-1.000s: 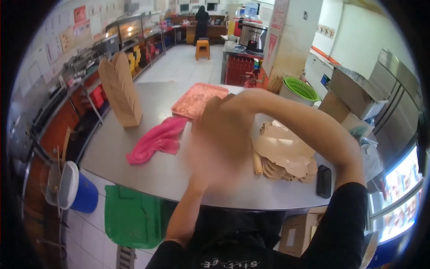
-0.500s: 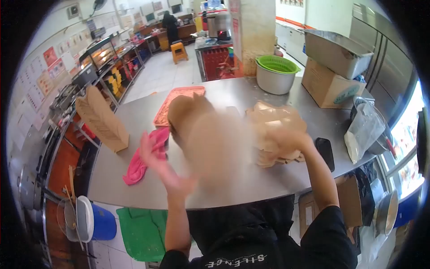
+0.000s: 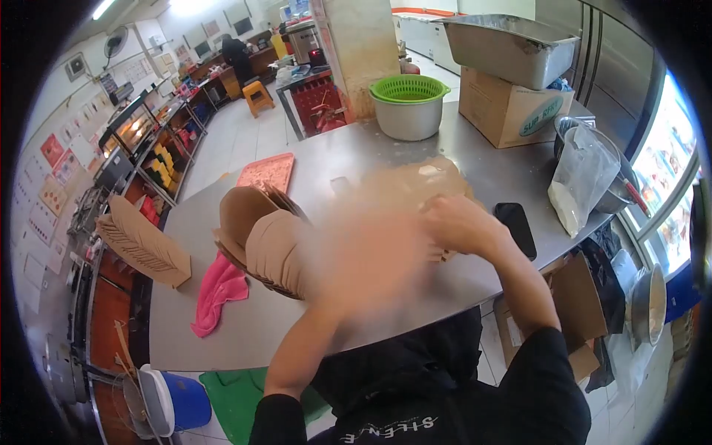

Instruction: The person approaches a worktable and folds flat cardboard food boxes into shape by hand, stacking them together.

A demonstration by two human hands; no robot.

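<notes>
My left hand (image 3: 371, 256) reaches over the middle of the steel table (image 3: 334, 331), smeared by motion, so its fingers cannot be made out. My right hand (image 3: 463, 225) is closed, fingers curled at the near edge of a pile of flat brown cardboard pieces (image 3: 445, 178). A blurred brown shape lies between the hands; what the right fingers pinch is hidden. Left of my left hand lies a nested stack of folded cardboard food boxes (image 3: 271, 245). Another nested row of brown boxes (image 3: 141, 241) stands at the table's left edge.
A pink cloth (image 3: 220, 293) and an orange-pink tray (image 3: 267, 174) lie on the left. To the right are a black phone (image 3: 515, 228) and a plastic bag of white contents (image 3: 582, 182). Behind stand a pot with a green basket (image 3: 409, 89) and a carton (image 3: 512, 111) under a metal pan.
My left hand has swung right toward my right hand. The brown piece blurred between my hands before is gone from there, and the nested stack looks fuller. The view has shifted.
</notes>
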